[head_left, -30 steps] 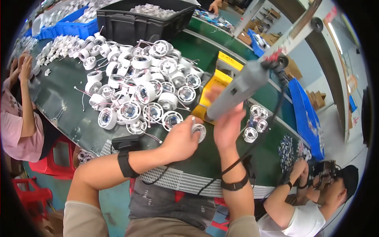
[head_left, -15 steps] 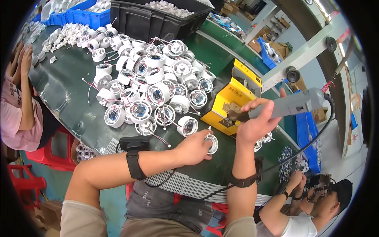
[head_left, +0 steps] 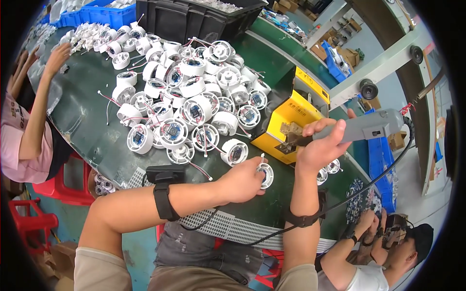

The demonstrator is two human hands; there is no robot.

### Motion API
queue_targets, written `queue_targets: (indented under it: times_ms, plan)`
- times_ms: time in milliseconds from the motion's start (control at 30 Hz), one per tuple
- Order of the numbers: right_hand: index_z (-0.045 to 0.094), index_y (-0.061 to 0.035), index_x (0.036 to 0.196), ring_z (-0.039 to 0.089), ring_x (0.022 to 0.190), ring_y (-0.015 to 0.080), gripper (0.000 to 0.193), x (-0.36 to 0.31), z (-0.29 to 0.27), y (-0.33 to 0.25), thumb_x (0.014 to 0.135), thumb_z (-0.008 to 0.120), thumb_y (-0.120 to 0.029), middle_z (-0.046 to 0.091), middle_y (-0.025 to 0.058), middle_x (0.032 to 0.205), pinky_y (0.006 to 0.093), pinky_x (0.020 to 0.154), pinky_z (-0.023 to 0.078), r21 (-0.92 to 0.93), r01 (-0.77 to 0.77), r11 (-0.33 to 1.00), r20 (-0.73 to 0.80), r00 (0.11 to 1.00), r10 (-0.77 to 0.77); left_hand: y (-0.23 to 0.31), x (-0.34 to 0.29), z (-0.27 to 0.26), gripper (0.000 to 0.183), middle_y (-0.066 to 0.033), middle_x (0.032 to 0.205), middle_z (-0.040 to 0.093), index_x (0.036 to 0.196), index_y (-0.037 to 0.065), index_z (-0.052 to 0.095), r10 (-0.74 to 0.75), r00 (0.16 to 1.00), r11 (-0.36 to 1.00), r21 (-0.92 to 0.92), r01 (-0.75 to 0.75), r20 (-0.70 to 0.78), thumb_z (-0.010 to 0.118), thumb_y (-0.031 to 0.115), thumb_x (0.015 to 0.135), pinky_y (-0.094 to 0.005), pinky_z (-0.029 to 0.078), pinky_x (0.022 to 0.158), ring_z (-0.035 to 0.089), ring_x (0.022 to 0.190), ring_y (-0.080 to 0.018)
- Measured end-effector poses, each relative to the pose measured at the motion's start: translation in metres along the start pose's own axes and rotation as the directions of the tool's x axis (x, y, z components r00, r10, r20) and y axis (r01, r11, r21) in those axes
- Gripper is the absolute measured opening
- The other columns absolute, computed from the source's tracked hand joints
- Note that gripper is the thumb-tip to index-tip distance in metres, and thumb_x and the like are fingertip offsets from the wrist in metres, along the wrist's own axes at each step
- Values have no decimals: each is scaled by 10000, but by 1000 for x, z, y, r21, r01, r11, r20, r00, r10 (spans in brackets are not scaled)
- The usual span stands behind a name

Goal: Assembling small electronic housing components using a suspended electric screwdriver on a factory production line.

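My left hand (head_left: 241, 181) is closed on a white round housing (head_left: 267, 176) on the green table, its fingers at the near-left rim. A short wire with a small white plug sticks up beside it. My right hand (head_left: 321, 148) grips a grey electric screwdriver (head_left: 366, 128), its cable trailing from the back end. The screwdriver lies nearly level, its front end at the metal mechanism (head_left: 290, 136) of a yellow and black screw feeder box (head_left: 303, 109). The exact tip is hard to make out there.
A large heap of white round housings (head_left: 196, 110) with circuit boards and loose wires covers the middle. A black crate (head_left: 187, 23) and a blue bin (head_left: 104, 18) stand behind. Co-workers sit left and lower right. More housings (head_left: 333, 166) lie beyond my right wrist.
The view has shifted slightly. Both hands keep their grips; the screwdriver's front end remains at the feeder box. The co-worker's arm at left has moved.
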State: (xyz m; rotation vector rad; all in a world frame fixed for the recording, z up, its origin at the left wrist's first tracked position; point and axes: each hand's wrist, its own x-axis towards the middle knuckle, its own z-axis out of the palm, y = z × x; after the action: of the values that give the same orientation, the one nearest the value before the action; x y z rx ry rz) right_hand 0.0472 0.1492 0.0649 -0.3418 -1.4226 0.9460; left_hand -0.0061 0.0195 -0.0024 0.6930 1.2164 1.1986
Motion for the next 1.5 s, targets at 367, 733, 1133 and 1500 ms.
queue_targets:
  times_ms: [367,733,1133,1500]
  plan:
    - [334,-41,1259,439,466,159,348,-6,-7,-1,980,407,-235,436,65,631,305,440,406,49,-99,994,58,994,96,-1,1,4,310,-140,1088,575,1272,-40,430,11,997,1000,-5,-11,-73,432,26,969,-287,596,781,654,917,-199]
    - [287,-78,1340,445,470,141,471,-70,-24,-32,979,382,-365,430,57,619,280,444,395,197,-264,944,96,964,249,-1,4,3,310,-145,1119,537,1244,-72,431,22,996,997,-71,-28,-86,465,36,955,-312,605,801,630,932,-206]
    - [268,-68,1333,455,478,142,486,-75,-23,-28,972,409,-362,432,63,634,279,453,417,214,-262,941,147,961,234,-5,5,2,314,-157,1145,527,1236,-91,421,24,996,997,-69,-30,-81,469,46,957,-320,609,804,603,1003,-207]
    - [332,0,1197,468,495,132,467,-78,-24,-18,930,499,-345,450,56,622,260,462,416,176,-197,964,288,947,141,-2,3,10,260,-159,1136,564,1193,-42,469,51,991,996,-68,-60,-128,468,83,966,-319,607,758,630,985,-215]
